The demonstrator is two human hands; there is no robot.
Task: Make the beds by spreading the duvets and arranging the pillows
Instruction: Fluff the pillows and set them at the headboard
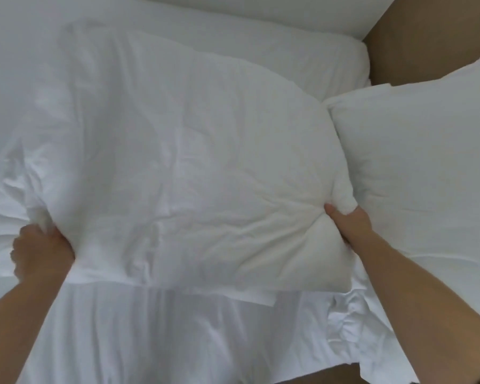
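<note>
A large white pillow [183, 162] fills the middle of the head view, lying across the bed. My left hand [40, 253] grips its lower left edge, with the fabric bunched in the fingers. My right hand [349, 220] pinches its lower right corner, thumb pressed into the creased cloth. A second white pillow [416, 162] lies to the right, its edge touching the first one. Below both pillows spreads the wrinkled white duvet [178, 333].
The white mattress edge [316, 59] shows behind the pillows. A brown headboard or wall panel [427, 37] stands at the upper right. A strip of brown floor [288, 379] shows at the bottom edge, under the hanging sheet.
</note>
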